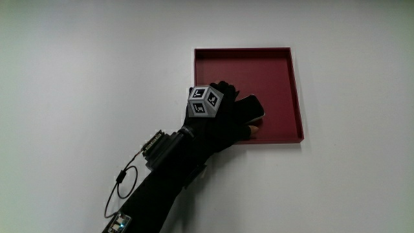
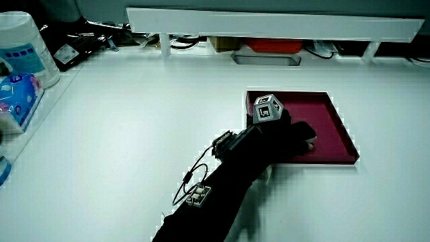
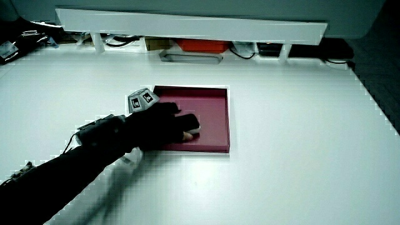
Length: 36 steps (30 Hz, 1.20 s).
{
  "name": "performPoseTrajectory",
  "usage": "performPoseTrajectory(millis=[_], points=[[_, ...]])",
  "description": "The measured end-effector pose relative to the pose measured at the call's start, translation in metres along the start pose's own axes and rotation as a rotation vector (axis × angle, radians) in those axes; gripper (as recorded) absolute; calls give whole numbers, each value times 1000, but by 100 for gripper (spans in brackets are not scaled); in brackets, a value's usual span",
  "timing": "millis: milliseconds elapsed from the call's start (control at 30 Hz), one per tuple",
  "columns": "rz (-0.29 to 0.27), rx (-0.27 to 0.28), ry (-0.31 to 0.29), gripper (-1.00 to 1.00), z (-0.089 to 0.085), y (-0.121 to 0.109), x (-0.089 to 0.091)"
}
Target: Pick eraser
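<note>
A dark red square tray (image 1: 272, 71) lies on the white table, seen in both side views (image 2: 326, 111) (image 3: 209, 103). Inside it, near the tray wall closest to the person, is a black eraser (image 1: 255, 105) with a pale edge. The gloved hand (image 1: 249, 121) rests in the tray with its fingers curled over the eraser and the thumb under its nearer side. The patterned cube (image 1: 205, 102) sits on the back of the hand. Most of the eraser (image 2: 304, 130) (image 3: 191, 120) is covered by the fingers. The forearm crosses the tray's near corner.
A low white partition (image 2: 269, 23) runs along the table's far edge, with a red object (image 2: 272, 46) and cables under it. A white tub (image 2: 23, 47) and a blue packet (image 2: 17, 101) stand at the table's edge in a side view.
</note>
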Motion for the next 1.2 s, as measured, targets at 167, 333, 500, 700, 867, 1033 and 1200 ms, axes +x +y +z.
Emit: performPoseTrajectory(millis=[167, 333, 500, 700, 867, 1033, 1200], points=[[0, 17, 8, 33, 2, -2, 3], [-3, 46, 1, 61, 0, -2, 2], [4, 70, 29, 89, 0, -3, 5], [-14, 97, 43, 100, 0, -4, 5], [-25, 111, 26, 100, 7, -6, 4], [-59, 136, 23, 100, 27, -15, 10], [-95, 179, 34, 100, 53, -30, 14]])
